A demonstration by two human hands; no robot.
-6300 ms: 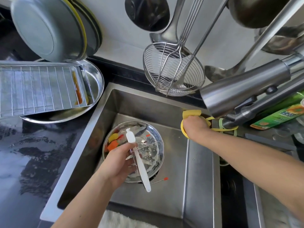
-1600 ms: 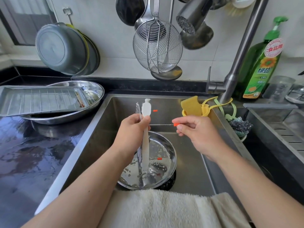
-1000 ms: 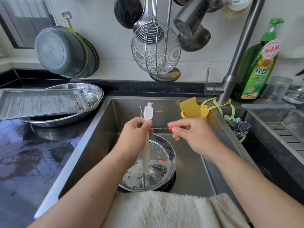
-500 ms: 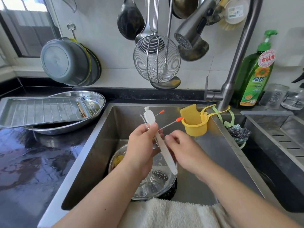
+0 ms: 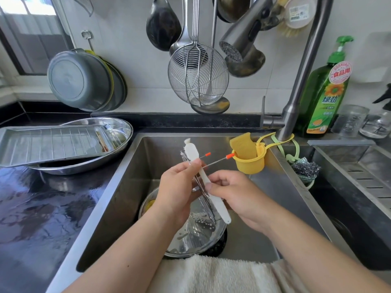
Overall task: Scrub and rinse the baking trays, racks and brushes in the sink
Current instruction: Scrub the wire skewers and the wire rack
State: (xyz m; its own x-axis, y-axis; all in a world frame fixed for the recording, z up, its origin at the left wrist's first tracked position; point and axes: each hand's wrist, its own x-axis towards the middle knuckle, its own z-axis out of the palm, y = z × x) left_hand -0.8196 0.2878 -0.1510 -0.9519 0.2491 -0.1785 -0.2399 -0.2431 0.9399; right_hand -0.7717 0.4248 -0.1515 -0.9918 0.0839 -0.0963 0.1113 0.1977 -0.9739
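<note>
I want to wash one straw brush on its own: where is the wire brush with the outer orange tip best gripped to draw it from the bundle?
Probably by the bare wire just behind the orange tip, pinched from the right. That end sticks out up and right, free of the left hand gripping the bundle, beside the yellow sponge cup.

Round steel bowl (image 5: 196,240) over sink (image 5: 135,187) floor centre, bare floor right, spray head (image 5: 239,42) and skimmer (image 5: 197,75) overhead
</note>
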